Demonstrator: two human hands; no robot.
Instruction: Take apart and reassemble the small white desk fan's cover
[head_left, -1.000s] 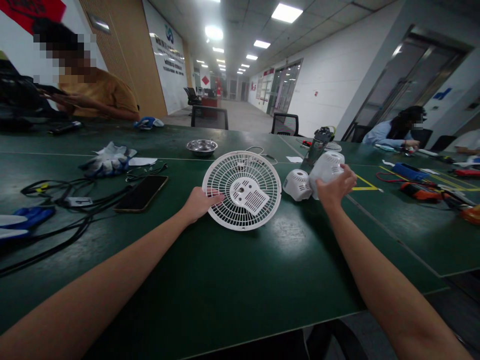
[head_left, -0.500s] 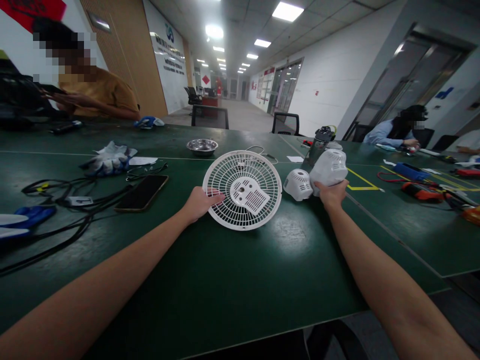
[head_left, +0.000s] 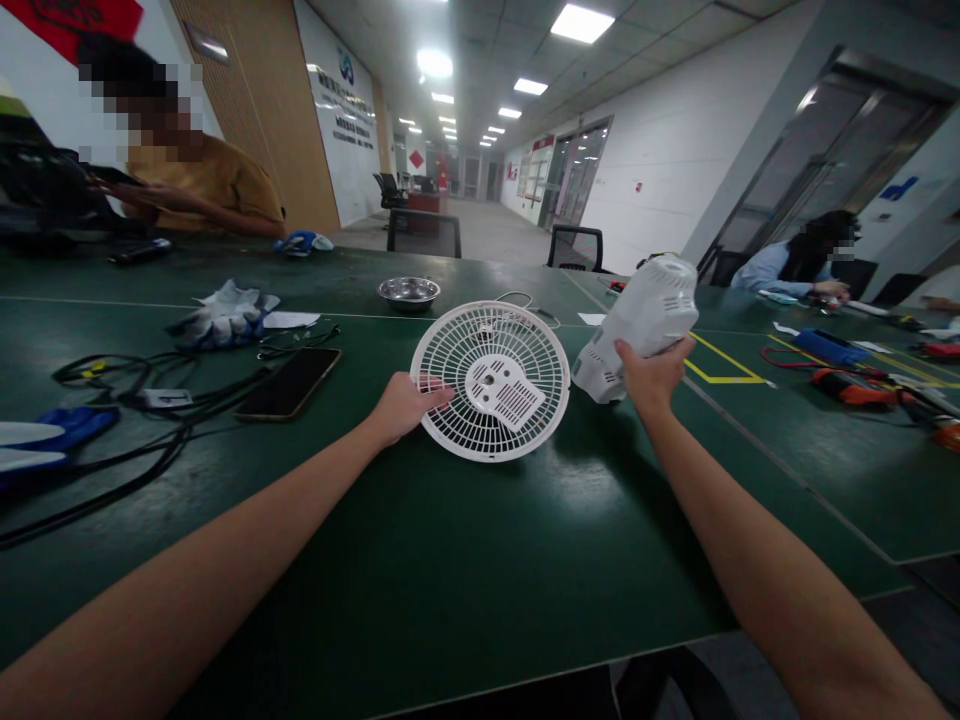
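Observation:
My left hand (head_left: 409,405) grips the left rim of a round white fan grille (head_left: 491,381), its thumb on the ribs. The grille leans tilted towards me, with a slotted plate at its centre. To the right, my right hand (head_left: 651,375) is closed round a white plastic housing with vent slots (head_left: 645,308), raised at a slant. Below and left of it stands a smaller white vented part (head_left: 598,372), partly covered by the housing; whether the two touch I cannot tell. A thin cable (head_left: 517,298) lies behind the grille.
Behind the grille is a metal bowl (head_left: 409,292). On the left lie a phone (head_left: 289,384), gloves (head_left: 225,316) and black cables (head_left: 161,440). Orange and blue tools (head_left: 851,388) lie right, past yellow tape (head_left: 724,378). Two people sit across the table, left and right.
My right hand has raised the white housing and moved it a little left, so it now covers the dark item behind. The left hand and grille hardly differ.

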